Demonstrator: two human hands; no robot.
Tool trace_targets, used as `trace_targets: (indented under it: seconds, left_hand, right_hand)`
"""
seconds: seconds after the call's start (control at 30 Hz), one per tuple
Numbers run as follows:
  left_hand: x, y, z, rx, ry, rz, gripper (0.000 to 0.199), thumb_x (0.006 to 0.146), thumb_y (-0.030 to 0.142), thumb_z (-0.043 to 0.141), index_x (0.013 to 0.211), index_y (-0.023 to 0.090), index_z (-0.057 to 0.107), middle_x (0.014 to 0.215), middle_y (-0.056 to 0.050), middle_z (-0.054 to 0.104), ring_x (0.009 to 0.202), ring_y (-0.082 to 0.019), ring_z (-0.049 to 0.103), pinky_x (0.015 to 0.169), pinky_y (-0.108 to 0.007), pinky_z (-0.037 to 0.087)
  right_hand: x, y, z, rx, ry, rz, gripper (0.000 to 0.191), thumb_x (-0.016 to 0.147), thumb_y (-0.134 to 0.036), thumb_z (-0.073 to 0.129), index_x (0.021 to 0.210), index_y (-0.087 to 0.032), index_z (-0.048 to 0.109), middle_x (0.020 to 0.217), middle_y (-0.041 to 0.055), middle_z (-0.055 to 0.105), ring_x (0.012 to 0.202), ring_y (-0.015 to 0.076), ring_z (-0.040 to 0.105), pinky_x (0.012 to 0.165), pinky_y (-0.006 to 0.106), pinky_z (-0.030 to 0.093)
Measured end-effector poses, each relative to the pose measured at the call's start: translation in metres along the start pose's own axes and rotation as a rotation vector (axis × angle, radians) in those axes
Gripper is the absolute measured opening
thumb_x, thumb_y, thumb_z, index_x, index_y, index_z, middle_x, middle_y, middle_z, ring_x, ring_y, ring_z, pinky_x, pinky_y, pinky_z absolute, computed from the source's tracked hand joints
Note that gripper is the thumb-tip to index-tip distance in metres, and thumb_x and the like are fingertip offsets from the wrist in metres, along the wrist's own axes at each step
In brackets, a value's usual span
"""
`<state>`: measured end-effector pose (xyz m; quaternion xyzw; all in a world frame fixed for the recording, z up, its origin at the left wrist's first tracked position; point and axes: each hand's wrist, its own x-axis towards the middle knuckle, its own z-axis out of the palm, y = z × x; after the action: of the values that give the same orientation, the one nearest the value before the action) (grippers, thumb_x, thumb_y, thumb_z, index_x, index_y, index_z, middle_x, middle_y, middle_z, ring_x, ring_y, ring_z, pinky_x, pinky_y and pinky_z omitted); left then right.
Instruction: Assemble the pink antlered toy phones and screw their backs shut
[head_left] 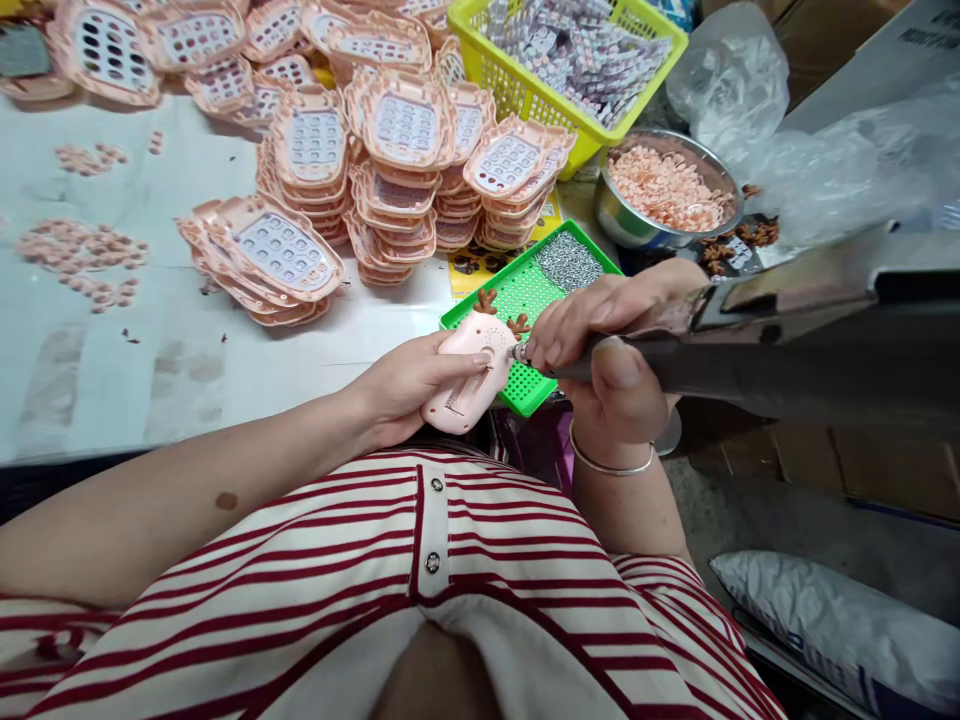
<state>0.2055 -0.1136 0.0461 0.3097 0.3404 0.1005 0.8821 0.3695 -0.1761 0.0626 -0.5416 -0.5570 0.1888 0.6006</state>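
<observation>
My left hand (401, 385) is closed around a pale pink plastic toy phone (463, 392) with brown antlers, thumb across its back. An open, narrow slot with metal contacts shows in the phone's back. My right hand (619, 335) grips a dark power screwdriver (757, 350), which comes in from the right. Its metal tip meets the phone's edge near the right antler; whether a screw sits there I cannot make out. Just beyond both hands lies a green perforated tray (517, 278) with a heap of small silver screws (568, 262) in its far end.
Stacks of pink shell halves with keypads (285, 250) stand on the white table (105, 370). Small pink pieces (82, 250) lie at left. At the back are a yellow basket (525, 105) of printed parts and a steel bowl (626, 215) of pink pieces. Plastic bags (731, 75) crowd the right.
</observation>
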Motion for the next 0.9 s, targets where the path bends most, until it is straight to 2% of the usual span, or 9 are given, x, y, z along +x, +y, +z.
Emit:
trace_targets:
  seconds: [0.07,0.17,0.23,0.33,0.4,0.5,0.67,0.73,0.9]
  left_hand:
    - [0.001,0.0,-0.001,0.015,-0.007,-0.003,0.022,0.075,0.02,0.079,0.094,0.012,0.072,0.081,-0.004,0.069,0.069,-0.012,0.06,0.063,-0.021,0.043]
    - [0.002,0.0,-0.003,0.044,-0.012,-0.006,0.025,0.074,0.021,0.079,0.097,0.012,0.072,0.085,-0.006,0.07,0.071,-0.014,0.06,0.065,-0.023,0.044]
    - [0.002,0.0,-0.004,0.068,-0.016,0.0,0.025,0.073,0.022,0.079,0.095,0.011,0.072,0.084,-0.006,0.07,0.07,-0.014,0.06,0.065,-0.024,0.043]
    - [0.002,-0.001,-0.003,0.098,-0.005,0.013,0.023,0.074,0.023,0.079,0.092,0.011,0.072,0.08,-0.005,0.069,0.068,-0.014,0.059,0.063,-0.024,0.041]
    - [0.002,-0.001,-0.002,0.098,0.016,0.013,0.025,0.075,0.022,0.078,0.097,0.011,0.072,0.082,-0.005,0.07,0.07,-0.014,0.06,0.064,-0.024,0.043]
    - [0.001,-0.002,0.0,0.086,0.045,0.01,0.03,0.076,0.02,0.077,0.103,0.012,0.071,0.086,-0.005,0.071,0.073,-0.014,0.062,0.068,-0.025,0.046]
    - [0.0,-0.002,0.001,0.101,0.057,0.012,0.032,0.075,0.02,0.078,0.105,0.011,0.071,0.091,-0.007,0.073,0.076,-0.016,0.063,0.069,-0.025,0.046]
    - [-0.001,-0.002,0.002,0.101,0.058,0.01,0.032,0.075,0.021,0.079,0.104,0.011,0.071,0.09,-0.007,0.073,0.075,-0.016,0.063,0.07,-0.026,0.046]
    - [-0.001,-0.001,0.002,0.111,0.057,0.004,0.034,0.074,0.022,0.079,0.106,0.011,0.071,0.091,-0.008,0.073,0.074,-0.016,0.063,0.069,-0.026,0.045]
  right_hand:
    - [0.002,0.007,-0.001,0.083,-0.005,-0.122,0.051,0.072,-0.081,0.06,0.074,-0.03,0.053,0.065,-0.0016,0.054,0.051,0.0175,0.056,0.05,0.037,0.052]
    - [0.003,0.005,0.0,0.137,0.032,-0.165,0.049,0.071,-0.077,0.065,0.078,-0.031,0.049,0.059,-0.0049,0.05,0.043,0.0155,0.051,0.044,0.035,0.047]
    - [0.002,-0.007,0.002,0.13,0.074,-0.179,0.046,0.073,-0.074,0.065,0.082,-0.032,0.049,0.056,-0.0064,0.048,0.041,0.0152,0.049,0.043,0.034,0.046]
    - [0.0,-0.033,0.0,0.173,0.126,-0.249,0.024,0.084,-0.057,0.065,0.088,-0.035,0.056,0.053,-0.0081,0.047,0.039,0.0144,0.048,0.04,0.032,0.045]
    - [-0.001,-0.04,-0.004,0.227,0.156,-0.324,0.012,0.086,-0.046,0.065,0.09,-0.035,0.063,0.051,-0.0089,0.047,0.037,0.0131,0.047,0.037,0.029,0.045]
    - [-0.004,-0.022,-0.013,0.288,0.178,-0.396,0.012,0.085,-0.037,0.069,0.095,-0.031,0.068,0.053,-0.0086,0.049,0.038,0.0116,0.048,0.037,0.026,0.046]
    - [-0.016,0.03,-0.025,0.271,0.208,-0.261,0.017,0.084,-0.034,0.069,0.1,-0.032,0.069,0.056,-0.0073,0.049,0.04,0.0128,0.05,0.037,0.029,0.042]
    - [-0.019,0.037,-0.025,0.245,0.217,-0.226,0.016,0.083,-0.038,0.071,0.098,-0.033,0.067,0.055,-0.0077,0.047,0.039,0.0124,0.048,0.037,0.028,0.041]
    - [-0.02,0.037,-0.024,0.2,0.232,-0.157,0.018,0.084,-0.044,0.069,0.097,-0.031,0.064,0.056,-0.0076,0.049,0.04,0.012,0.049,0.039,0.027,0.043]
